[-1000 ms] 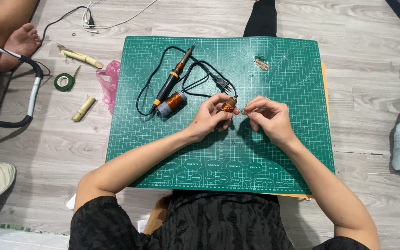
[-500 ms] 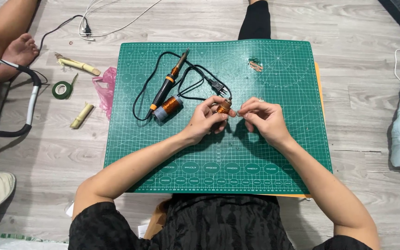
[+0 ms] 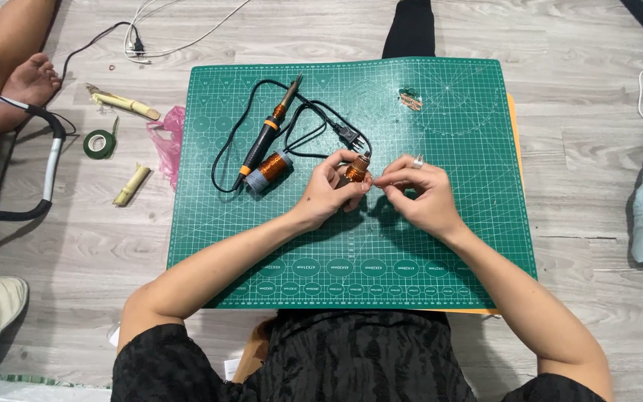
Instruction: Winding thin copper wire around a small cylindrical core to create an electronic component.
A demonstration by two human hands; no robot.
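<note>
Fingers (image 3: 336,170) around small copper coil (image 3: 356,171).

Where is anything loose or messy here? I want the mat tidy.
A small tangle of copper wire lies loose near the green mat's far edge, apart from the hands. The soldering iron's cord loops untidily across the mat.

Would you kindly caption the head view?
Both hands, left and right, hold a small copper coil above a green cutting mat.
</note>
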